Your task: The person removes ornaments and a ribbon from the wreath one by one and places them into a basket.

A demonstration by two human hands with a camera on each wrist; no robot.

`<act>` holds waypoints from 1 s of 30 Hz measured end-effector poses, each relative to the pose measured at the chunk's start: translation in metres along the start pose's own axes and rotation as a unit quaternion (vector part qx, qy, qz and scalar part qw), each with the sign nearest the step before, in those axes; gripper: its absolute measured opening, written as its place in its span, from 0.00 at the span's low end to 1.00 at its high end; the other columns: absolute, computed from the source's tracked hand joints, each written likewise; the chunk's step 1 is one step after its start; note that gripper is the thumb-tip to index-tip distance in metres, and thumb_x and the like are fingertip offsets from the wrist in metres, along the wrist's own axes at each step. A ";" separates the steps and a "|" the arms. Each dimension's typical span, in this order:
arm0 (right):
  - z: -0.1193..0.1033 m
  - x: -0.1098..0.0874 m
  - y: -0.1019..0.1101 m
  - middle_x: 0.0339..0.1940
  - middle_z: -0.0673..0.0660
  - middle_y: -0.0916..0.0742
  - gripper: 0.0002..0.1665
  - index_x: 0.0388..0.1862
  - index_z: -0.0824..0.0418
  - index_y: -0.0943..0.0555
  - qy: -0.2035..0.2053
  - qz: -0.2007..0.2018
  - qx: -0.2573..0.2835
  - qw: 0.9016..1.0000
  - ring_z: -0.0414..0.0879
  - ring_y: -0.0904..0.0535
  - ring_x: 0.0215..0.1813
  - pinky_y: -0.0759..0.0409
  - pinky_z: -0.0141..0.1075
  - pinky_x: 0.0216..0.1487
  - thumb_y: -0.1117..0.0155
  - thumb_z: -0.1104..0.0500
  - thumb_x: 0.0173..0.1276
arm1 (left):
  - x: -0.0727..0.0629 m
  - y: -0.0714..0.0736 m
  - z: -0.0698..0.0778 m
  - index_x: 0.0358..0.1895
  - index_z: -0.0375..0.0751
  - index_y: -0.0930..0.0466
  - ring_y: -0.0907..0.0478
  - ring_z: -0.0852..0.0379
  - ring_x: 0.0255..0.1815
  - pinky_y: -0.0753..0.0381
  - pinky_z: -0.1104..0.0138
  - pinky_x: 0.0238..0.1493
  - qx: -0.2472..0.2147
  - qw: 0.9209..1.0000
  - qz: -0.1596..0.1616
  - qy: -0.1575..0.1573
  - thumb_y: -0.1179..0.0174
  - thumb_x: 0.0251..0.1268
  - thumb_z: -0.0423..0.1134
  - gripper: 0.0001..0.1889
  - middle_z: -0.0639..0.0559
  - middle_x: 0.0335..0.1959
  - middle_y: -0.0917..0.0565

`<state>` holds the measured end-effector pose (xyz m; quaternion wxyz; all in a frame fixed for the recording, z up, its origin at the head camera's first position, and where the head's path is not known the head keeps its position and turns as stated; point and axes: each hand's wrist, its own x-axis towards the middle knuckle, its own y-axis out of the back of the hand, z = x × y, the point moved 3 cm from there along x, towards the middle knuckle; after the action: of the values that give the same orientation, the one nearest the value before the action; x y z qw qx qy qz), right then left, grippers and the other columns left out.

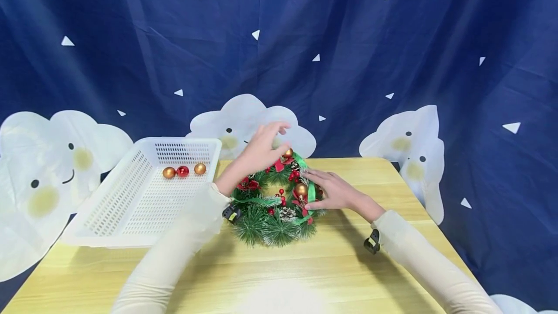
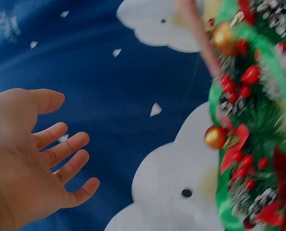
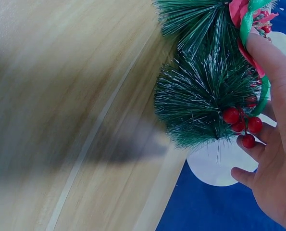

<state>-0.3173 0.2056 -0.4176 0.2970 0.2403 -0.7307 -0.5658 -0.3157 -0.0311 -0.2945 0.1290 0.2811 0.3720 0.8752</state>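
A green Christmas wreath (image 1: 279,229) lies on the table, dressed with red berries, red leaves, pine cones, gold balls (image 1: 301,189) and a green ribbon (image 1: 311,193). My right hand (image 1: 336,193) holds its right side. In the right wrist view the thumb (image 3: 270,55) rests against the ribbon and a red leaf, with the other fingers partly hidden behind the needles and red berries (image 3: 248,141). Above the wreath's far left part, my left hand (image 1: 260,149) is raised with nothing in it. The left wrist view shows that hand (image 2: 42,156) with fingers spread, apart from the wreath.
A white perforated plastic basket (image 1: 109,200) stands to the left on the wooden table (image 1: 279,270). Two gold balls (image 1: 200,168) and a red ball (image 1: 182,171) lie inside it. Behind the table hangs a dark blue curtain (image 1: 279,8) with white clouds and triangles.
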 end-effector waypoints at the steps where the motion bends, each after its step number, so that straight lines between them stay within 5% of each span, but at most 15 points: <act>1: 0.000 0.000 0.000 0.79 0.66 0.32 0.58 0.79 0.59 0.35 -0.001 0.000 0.000 1.000 0.64 0.34 0.78 0.36 0.65 0.72 0.29 0.31 0.59 | 0.000 -0.006 0.001 0.72 0.44 0.32 0.32 0.43 0.66 0.33 0.47 0.67 0.007 1.000 -0.009 -0.003 0.43 0.74 0.43 0.25 0.45 0.61 0.22; 16: 0.000 0.000 -0.001 0.79 0.65 0.32 0.58 0.79 0.62 0.35 -0.009 -0.011 0.003 1.000 0.63 0.34 0.78 0.35 0.66 0.72 0.29 0.31 0.60 | -0.008 -0.068 0.000 0.73 0.46 0.33 0.31 0.46 0.66 0.32 0.46 0.67 0.033 0.995 -0.089 -0.016 0.44 0.76 0.46 0.26 0.48 0.64 0.23; 30: 0.000 0.000 -0.001 0.80 0.63 0.34 0.59 0.80 0.60 0.38 -0.002 -0.009 0.001 1.000 0.63 0.35 0.79 0.36 0.65 0.72 0.29 0.31 0.60 | -0.025 -0.094 -0.012 0.68 0.45 0.28 0.30 0.47 0.65 0.30 0.46 0.66 0.128 0.981 -0.135 -0.048 0.42 0.74 0.50 0.25 0.50 0.66 0.24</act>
<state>-0.3174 0.2053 -0.4184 0.2903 0.2460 -0.7299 -0.5678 -0.3010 0.0158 -0.3791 0.2270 0.2839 0.5088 0.7804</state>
